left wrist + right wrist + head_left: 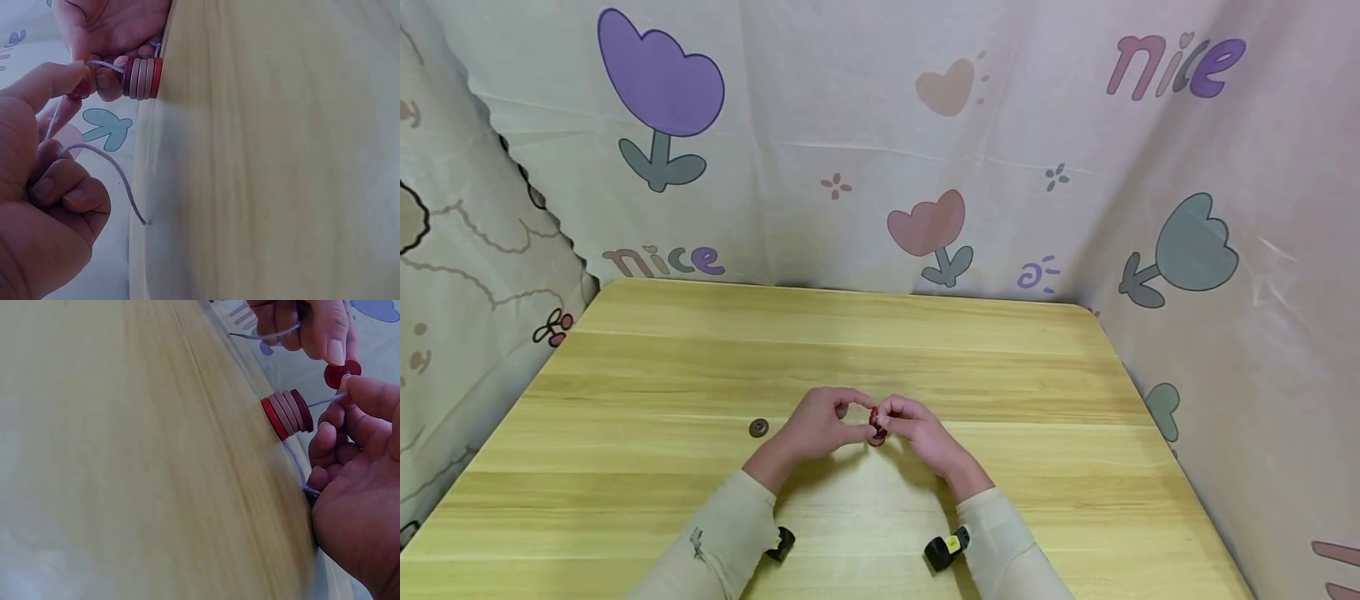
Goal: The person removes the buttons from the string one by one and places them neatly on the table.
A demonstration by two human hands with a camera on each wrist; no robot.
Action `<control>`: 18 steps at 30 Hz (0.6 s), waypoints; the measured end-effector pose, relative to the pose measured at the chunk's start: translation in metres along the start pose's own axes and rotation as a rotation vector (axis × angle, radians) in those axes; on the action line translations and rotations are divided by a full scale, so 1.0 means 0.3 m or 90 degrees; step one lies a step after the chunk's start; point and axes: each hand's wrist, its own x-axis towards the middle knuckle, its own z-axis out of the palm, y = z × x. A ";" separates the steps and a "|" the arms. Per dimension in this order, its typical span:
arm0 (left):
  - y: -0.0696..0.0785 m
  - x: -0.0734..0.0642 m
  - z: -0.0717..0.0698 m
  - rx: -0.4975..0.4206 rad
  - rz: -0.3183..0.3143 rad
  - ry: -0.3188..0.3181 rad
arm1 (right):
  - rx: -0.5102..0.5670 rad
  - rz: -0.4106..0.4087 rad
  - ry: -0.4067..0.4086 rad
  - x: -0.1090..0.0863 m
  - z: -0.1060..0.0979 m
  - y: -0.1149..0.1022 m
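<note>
A dark red button [337, 372] is pinched between the thumb and finger of my left hand [823, 423]. A pale lilac cord [112, 167] passes this button, runs through the left hand's curled lower fingers and ends in a loose tail. With thumb and fingertip my right hand [923, 431] pinches the cord close against the button. Between the right hand and a knot at the cord's other end hangs a stack of several buttons [287, 415], dark red, pink and bright red. In the head view the hands partly hide the stack.
A brown button [759, 427] lies on the wooden table [700, 358], left of the left hand. Small black wrist cameras sit at the left cuff [783, 544] and the right cuff [946, 550]. Printed cloth [820, 100] hangs behind the table and along its sides.
</note>
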 end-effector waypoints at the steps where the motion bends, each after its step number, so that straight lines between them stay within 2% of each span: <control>1: 0.001 -0.001 -0.001 0.003 0.001 0.000 | 0.000 -0.002 -0.002 0.000 0.000 0.000; 7: -0.001 -0.005 -0.003 -0.003 -0.018 -0.006 | 0.009 -0.009 -0.011 -0.001 0.001 0.000; 18: -0.004 -0.017 -0.029 -0.023 -0.062 -0.008 | -0.004 0.021 0.002 -0.003 0.007 -0.005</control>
